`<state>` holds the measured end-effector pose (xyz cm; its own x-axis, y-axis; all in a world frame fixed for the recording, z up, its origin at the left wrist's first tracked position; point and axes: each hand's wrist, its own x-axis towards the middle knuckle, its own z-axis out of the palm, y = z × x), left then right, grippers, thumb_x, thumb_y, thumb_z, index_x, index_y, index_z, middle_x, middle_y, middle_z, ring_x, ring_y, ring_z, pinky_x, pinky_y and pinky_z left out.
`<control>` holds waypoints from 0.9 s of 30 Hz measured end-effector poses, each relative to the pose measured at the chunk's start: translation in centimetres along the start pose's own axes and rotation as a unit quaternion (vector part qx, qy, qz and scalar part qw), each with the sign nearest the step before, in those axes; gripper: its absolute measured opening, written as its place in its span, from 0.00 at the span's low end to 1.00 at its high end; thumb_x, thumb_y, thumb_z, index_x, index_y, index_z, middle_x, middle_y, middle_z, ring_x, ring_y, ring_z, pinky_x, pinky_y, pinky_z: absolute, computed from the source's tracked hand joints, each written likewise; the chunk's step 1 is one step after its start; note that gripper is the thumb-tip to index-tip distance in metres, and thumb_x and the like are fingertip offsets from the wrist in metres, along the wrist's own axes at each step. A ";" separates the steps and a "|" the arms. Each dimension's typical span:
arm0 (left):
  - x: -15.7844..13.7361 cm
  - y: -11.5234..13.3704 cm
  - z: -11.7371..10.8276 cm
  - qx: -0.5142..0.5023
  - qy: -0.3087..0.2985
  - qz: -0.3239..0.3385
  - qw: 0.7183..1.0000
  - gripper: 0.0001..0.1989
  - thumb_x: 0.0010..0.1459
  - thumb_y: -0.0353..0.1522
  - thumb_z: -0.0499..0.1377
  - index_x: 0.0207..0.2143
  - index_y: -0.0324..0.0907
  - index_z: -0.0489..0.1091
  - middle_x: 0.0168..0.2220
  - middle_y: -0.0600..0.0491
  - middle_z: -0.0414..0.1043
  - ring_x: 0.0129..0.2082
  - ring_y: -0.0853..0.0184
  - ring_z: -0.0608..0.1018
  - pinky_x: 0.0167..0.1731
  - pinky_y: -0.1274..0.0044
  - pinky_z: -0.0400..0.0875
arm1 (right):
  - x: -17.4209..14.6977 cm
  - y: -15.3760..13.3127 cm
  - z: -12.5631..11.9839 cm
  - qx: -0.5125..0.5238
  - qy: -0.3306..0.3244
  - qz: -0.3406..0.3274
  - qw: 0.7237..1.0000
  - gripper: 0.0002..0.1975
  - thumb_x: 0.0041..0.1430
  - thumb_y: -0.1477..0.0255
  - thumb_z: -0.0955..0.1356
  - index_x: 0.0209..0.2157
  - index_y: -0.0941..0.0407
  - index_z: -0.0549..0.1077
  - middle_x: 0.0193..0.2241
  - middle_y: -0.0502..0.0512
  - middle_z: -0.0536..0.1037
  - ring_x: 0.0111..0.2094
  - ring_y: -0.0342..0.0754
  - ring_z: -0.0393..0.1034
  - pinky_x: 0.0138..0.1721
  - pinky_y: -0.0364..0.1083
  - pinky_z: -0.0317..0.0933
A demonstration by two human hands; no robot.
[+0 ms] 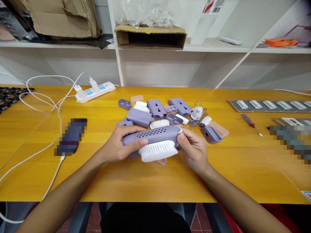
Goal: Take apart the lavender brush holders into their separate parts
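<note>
Between my two hands I hold a purple cleaning brush (155,133) with a perforated casing and white bristles pointing toward me. My left hand (123,144) wraps its left end, thumb along the near side. At the white-tipped right end, my right hand (193,145) pinches with thumb and fingers. Just behind lie loose parts: a perforated purple casing (139,117), purple covers with dark slots (156,108), a white oval brush head (159,124) and a purple tray-like piece (211,134). A translucent peach cap (220,129) rests beside that piece. Another peach piece is partly hidden beneath the brush.
On the left are a phone (71,136) on a white cable and a power strip (96,92) with plugs. A screwdriver (252,124) and a long metal strip (269,105) lie to the right. White shelves behind hold a cardboard box (150,30). Wire springs (202,113) lie near the parts.
</note>
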<state>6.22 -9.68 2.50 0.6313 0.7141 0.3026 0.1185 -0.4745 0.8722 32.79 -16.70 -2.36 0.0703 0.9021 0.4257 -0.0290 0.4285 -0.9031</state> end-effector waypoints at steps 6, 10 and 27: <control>0.2 -0.1 -1.3 -0.067 -0.188 -0.051 0.978 0.37 0.66 0.60 0.66 0.66 0.45 0.76 0.58 0.44 0.83 0.54 0.51 0.83 0.51 0.67 0.79 | 0.0 -0.5 0.1 -0.068 -0.036 -0.045 0.996 0.14 0.78 0.60 0.70 0.43 0.51 0.86 0.31 0.51 0.77 0.25 0.45 0.68 0.25 0.45 0.63; 0.2 -0.4 -0.4 -0.062 -0.262 -0.061 0.961 0.41 0.65 0.65 0.61 0.60 0.41 0.78 0.50 0.44 0.83 0.46 0.55 0.81 0.44 0.70 0.76 | -0.5 -1.3 0.9 -0.143 -0.107 -0.107 0.978 0.13 0.78 0.62 0.69 0.49 0.52 0.85 0.36 0.56 0.81 0.36 0.51 0.76 0.37 0.49 0.70; -0.4 1.9 2.3 0.046 -0.166 -0.038 0.984 0.30 0.59 0.59 0.72 0.51 0.46 0.81 0.44 0.50 0.86 0.42 0.57 0.84 0.44 0.69 0.78 | -1.4 -1.6 1.7 -0.162 -0.184 -0.200 0.949 0.20 0.73 0.70 0.71 0.63 0.58 0.78 0.50 0.68 0.85 0.46 0.58 0.84 0.42 0.54 0.78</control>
<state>7.96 -12.01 3.12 0.8315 0.5493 0.0827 0.2342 -0.4818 0.8444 31.06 -18.54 -1.45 -0.3431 0.6538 0.6744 0.2398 0.7552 -0.6100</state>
